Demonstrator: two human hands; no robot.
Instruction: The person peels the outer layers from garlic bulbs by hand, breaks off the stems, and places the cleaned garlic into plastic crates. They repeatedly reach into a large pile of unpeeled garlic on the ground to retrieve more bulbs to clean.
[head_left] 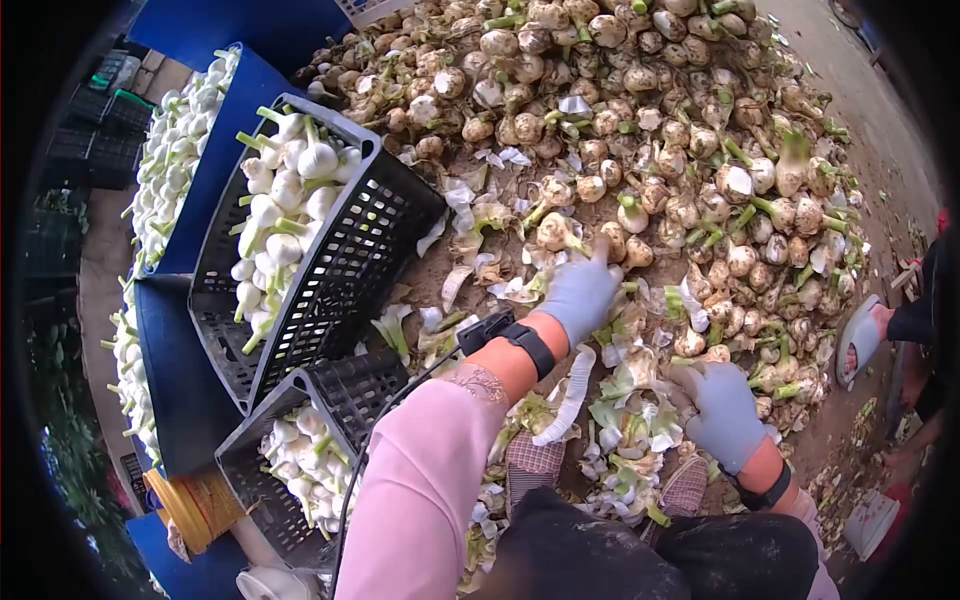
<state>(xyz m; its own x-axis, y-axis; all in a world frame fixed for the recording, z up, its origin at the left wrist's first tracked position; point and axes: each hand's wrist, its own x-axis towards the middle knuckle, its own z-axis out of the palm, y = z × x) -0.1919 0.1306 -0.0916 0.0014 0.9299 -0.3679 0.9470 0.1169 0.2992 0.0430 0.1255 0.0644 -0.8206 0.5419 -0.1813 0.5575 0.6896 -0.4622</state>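
My left hand, in a pale grey-blue glove, reaches to the near edge of a heap of soil-stained garlic bulbs. Its fingers are stretched out, with the tips at a garlic bulb. My right hand, gloved alike, is lower and to the right, above peeled skins. Its dirty fingers curl inward and appear closed; what they hold, if anything, is hidden. Garlic skins and leaf scraps lie on the ground between my shoes and below both hands.
To the left, a black crate of cleaned white garlic leans by a second black crate. Blue bins filled with white garlic stand beyond. A yellow bucket is lower left. At the right edge another person's sandalled foot shows.
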